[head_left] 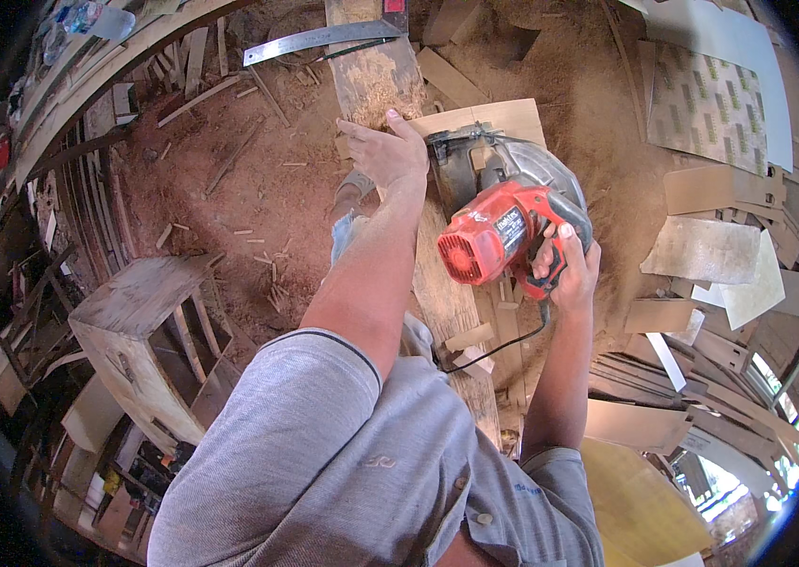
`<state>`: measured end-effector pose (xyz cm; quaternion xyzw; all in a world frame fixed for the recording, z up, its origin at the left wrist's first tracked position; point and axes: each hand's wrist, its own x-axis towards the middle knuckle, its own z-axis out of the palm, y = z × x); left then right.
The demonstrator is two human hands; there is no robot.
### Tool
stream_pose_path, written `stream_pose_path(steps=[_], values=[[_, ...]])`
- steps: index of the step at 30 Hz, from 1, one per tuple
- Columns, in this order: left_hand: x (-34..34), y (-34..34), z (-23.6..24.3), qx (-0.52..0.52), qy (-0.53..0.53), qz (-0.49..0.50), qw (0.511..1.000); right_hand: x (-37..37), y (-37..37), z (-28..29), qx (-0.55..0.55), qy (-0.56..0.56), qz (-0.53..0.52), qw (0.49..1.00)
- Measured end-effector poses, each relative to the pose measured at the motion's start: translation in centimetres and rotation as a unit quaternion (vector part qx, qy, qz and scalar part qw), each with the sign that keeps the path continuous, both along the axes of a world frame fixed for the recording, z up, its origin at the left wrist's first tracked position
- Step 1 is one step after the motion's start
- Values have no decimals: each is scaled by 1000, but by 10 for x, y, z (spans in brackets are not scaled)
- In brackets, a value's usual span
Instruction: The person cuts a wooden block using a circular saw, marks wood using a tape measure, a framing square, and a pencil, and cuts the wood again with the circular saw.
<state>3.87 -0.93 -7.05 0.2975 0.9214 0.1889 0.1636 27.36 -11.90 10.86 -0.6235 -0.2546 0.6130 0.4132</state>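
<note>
From the head view: clasping a red circular saw (485,241) in the right hand (572,269) – curled close around it, with trigger pressure impossible to tell; reaching out with the left hand (385,153), spread open and gripping nothing, over a long wooden plank (373,80) just left of the saw; impossible to tell whether pressing down or only hovering; poised with the tool along the plank's right side, above a pale board (518,121) jutting out beyond; trailing a black cord (544,318) back toward the body; backed, farther along the same plank, by a metal ruler (319,42); apparently at the lining-up or cutting step – with the blade hidden; calling next, most likely, for a flat, steady saw and fingers well clear of the cut.
</note>
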Motion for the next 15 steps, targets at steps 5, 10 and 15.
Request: stream_pose_path(steps=[5, 10, 15], values=[[0, 1, 8, -16, -32, 1, 999, 1, -1, -1, 1, 1, -3, 1000], [0, 0, 7, -6, -20, 3, 1000, -1, 1, 0, 2, -1, -3, 1000], [1, 0, 6, -1, -15, 2, 1000, -1, 2, 0, 10, 0, 4, 1000]])
